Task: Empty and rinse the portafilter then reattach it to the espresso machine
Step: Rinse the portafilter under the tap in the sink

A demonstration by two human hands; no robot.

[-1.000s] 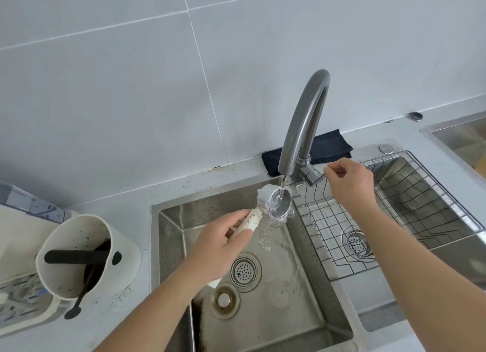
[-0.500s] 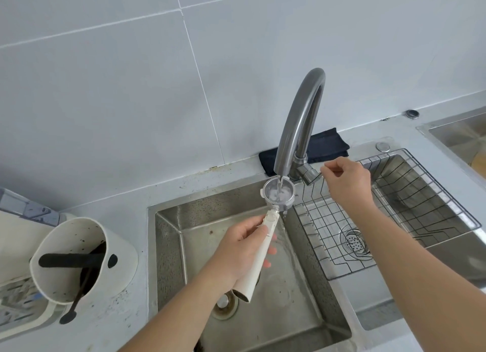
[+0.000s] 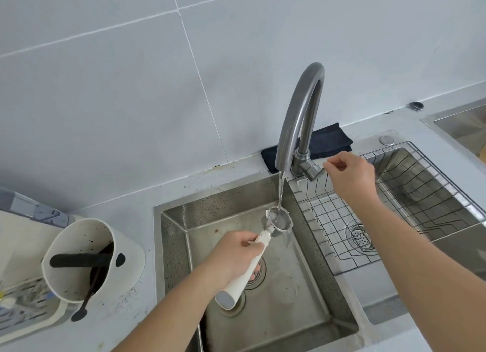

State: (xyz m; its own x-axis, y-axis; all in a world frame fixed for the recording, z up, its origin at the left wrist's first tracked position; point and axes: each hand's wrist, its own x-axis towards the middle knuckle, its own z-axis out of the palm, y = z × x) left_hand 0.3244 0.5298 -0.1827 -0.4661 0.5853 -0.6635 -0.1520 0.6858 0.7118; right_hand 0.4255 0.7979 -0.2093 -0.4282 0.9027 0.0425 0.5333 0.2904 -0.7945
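Note:
My left hand (image 3: pixel 232 255) grips the white handle of the portafilter (image 3: pixel 279 219), whose metal basket faces up over the left sink basin (image 3: pixel 310 307). A thin stream of water (image 3: pixel 281 187) falls from the curved grey faucet (image 3: pixel 298 109) into the basket. My right hand (image 3: pixel 348 176) is at the faucet lever (image 3: pixel 311 168), fingers curled, fingertips just beside the lever. No espresso machine shows in the head view.
A white knock box (image 3: pixel 89 259) with a black bar and dark grounds stands on the counter at left, on a drip tray (image 3: pixel 23 317). A wire rack (image 3: pixel 394 207) fills the right basin. A dark cloth (image 3: pixel 326 141) lies behind the faucet.
The portafilter has dropped lower into the basin, away from the spout, so the water stream is longer. My right hand stays by the lever.

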